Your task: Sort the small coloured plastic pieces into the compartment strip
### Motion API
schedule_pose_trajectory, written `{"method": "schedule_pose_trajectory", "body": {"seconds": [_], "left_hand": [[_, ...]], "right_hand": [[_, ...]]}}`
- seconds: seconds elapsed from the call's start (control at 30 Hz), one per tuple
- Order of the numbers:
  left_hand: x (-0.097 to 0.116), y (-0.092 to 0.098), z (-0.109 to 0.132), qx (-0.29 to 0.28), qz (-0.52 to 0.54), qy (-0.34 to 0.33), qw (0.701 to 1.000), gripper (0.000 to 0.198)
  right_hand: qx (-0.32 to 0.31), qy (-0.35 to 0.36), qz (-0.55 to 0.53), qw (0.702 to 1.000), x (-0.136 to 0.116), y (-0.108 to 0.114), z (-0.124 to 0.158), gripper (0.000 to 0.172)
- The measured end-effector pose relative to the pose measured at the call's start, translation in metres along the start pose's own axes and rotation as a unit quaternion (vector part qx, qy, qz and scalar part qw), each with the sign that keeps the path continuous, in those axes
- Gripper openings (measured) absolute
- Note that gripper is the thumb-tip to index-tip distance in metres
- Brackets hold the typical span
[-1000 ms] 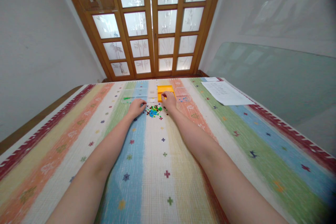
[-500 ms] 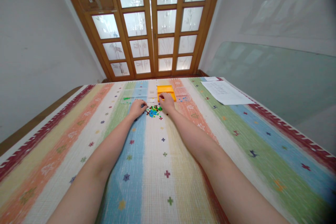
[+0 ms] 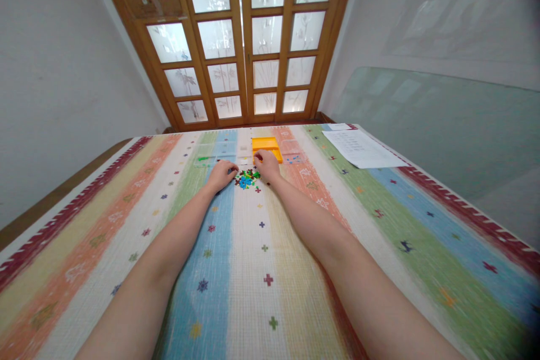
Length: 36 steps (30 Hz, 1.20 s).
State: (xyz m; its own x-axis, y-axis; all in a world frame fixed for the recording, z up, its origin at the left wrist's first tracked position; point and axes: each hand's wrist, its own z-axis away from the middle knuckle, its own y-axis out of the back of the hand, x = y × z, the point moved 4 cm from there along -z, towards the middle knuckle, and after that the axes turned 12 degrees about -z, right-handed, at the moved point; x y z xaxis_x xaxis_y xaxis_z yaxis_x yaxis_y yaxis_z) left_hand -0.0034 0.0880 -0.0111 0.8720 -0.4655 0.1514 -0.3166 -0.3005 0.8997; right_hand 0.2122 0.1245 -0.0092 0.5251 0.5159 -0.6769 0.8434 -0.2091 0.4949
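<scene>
A pile of small blue, green and dark red pieces (image 3: 246, 180) lies on the striped tablecloth between my hands. At its left edge rests my left hand (image 3: 221, 176), its fingers curled in; what they hold, if anything, is too small to make out. My right hand (image 3: 268, 166) is closed in a pinch at the pile's upper right, in front of an open yellow box (image 3: 265, 141). It covers part of that box, and any piece in the fingertips is hidden.
Clear plastic trays flank the box: the left tray (image 3: 206, 149) holds some green bits, the right tray (image 3: 297, 147) some blue ones. Printed paper sheets (image 3: 363, 149) lie at the back right. Wooden glazed doors (image 3: 248, 67) stand beyond the table's far edge.
Both hands stay almost where they were, with only slight finger movement. The left hand's fingertips sit a touch nearer the pile. The view has shifted very slightly.
</scene>
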Motion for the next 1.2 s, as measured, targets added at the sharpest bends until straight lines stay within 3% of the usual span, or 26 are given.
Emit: {"method": "schedule_pose_trajectory", "body": {"seconds": [0.3, 0.73, 0.93, 1.1, 1.2], "left_hand": [[-0.016, 0.008, 0.004, 0.053, 0.062, 0.151, 0.985, 0.019], [-0.029, 0.011, 0.005, 0.112, 0.119, 0.208, 0.964, 0.022], [-0.052, 0.001, 0.005, 0.129, 0.226, 0.280, 0.924, 0.034], [-0.059, -0.009, 0.005, 0.123, 0.295, 0.273, 0.907, 0.058], [-0.060, -0.011, 0.004, 0.118, 0.300, 0.273, 0.907, 0.057]], "right_hand": [[-0.013, -0.005, 0.006, 1.000, 0.001, -0.001, 0.001, 0.015], [-0.024, -0.005, -0.001, 1.000, -0.002, -0.001, 0.002, 0.017], [-0.029, -0.009, 0.002, 1.000, -0.006, 0.001, 0.003, 0.016], [-0.030, -0.008, 0.011, 0.999, -0.005, 0.000, 0.003, 0.016], [-0.034, -0.003, 0.016, 0.999, -0.007, 0.000, 0.003, 0.015]]}}
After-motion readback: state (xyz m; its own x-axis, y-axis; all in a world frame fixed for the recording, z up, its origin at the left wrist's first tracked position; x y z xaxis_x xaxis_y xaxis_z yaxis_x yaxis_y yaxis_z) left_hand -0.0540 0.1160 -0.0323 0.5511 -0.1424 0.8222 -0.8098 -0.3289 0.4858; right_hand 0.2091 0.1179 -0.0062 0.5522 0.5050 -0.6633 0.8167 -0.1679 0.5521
